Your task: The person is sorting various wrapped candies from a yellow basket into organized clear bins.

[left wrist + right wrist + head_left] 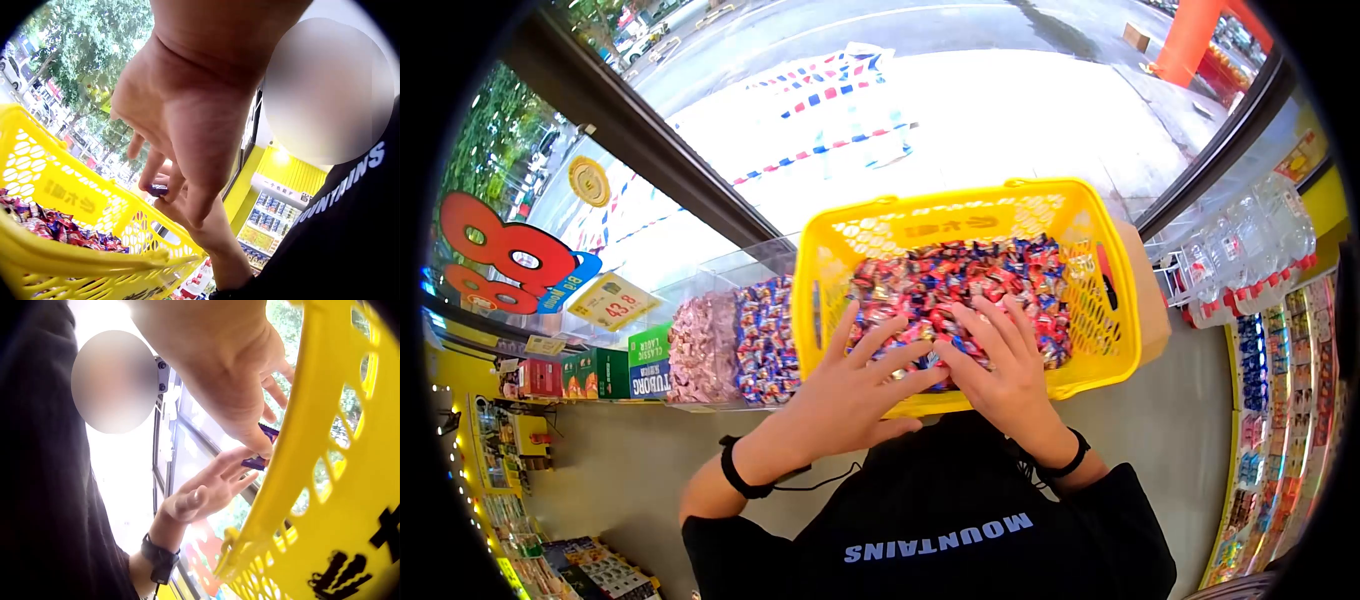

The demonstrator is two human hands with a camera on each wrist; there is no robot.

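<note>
A yellow plastic basket (960, 403) is filled with small wrapped candies (1010, 265) in red, blue and purple. Over its near rim, both hands meet. My left hand (840, 395) reaches in from the left, fingers spread and mostly straight, their tips beside the right thumb. The right hand (1005, 385) has its thumb against a purple-wrapped candy (253, 463), with the wrapper showing on both sides of the thumb. In the left wrist view the same candy (158, 189) sits among the left fingertips. In the head view the hands hide it.
Left of the basket lie pink-wrapped sweets (702, 345) and blue-wrapped candies (766, 335) in a clear bin, then beer cartons (650, 360). A cardboard box (1148, 300) touches the basket's right side. Bottles (1245, 245) and shelves (1280, 400) stand at right. A window frame (670, 140) runs behind.
</note>
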